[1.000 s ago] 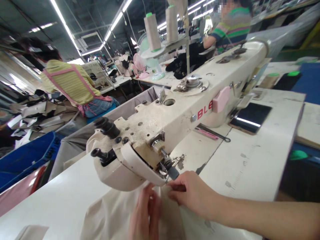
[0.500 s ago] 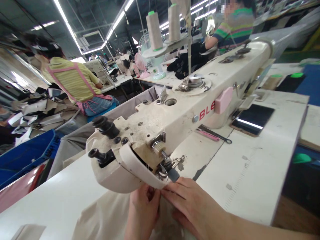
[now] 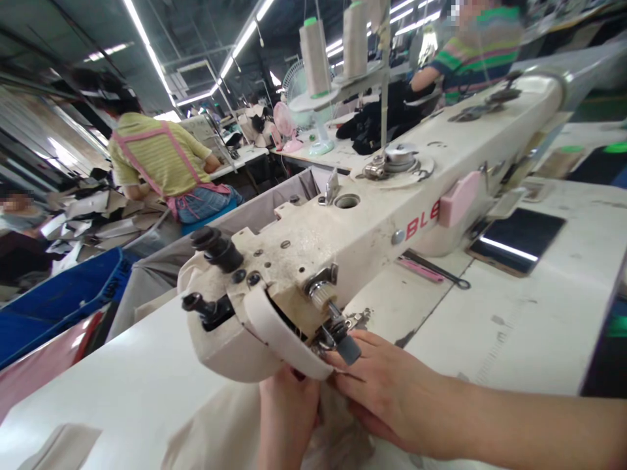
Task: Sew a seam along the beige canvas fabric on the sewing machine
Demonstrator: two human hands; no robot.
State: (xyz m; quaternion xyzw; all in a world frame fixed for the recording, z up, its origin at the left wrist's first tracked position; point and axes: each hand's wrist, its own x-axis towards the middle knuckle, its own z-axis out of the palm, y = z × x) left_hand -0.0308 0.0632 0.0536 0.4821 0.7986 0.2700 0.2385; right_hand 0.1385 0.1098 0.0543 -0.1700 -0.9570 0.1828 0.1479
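Two hands: both worked at the near edge of the desk, tucked under the head of the sewing machine.
Left hand: fingers curled narrow on the cream cloth, pinching it just below the machine's rounded face; the fingertips were hidden by the casing.
Right hand: fingers pressed together and pointed left, gripping a fold of the same cloth right beside the left hand; its knuckles sat just under the small grey knob.
Cloth: lay flat on the desk at the near left, bunched up where the two hands met, directly under the needle end of the machine. The needle itself was hidden.
Key relation: the cloth's gathered edge lay between the two hands, and both touched it; the left hand was the nearer to the machine's face, the right came in from the right side. The machine's long arm ran from near left to far right.
Elsewhere on the desk: a pink tool and a dark phone lay well apart to the far right.
Thread: two cones stood on a stand behind the machine.
Other people: a person in a yellow striped top sat at the far left; another in green stripes at the far right.
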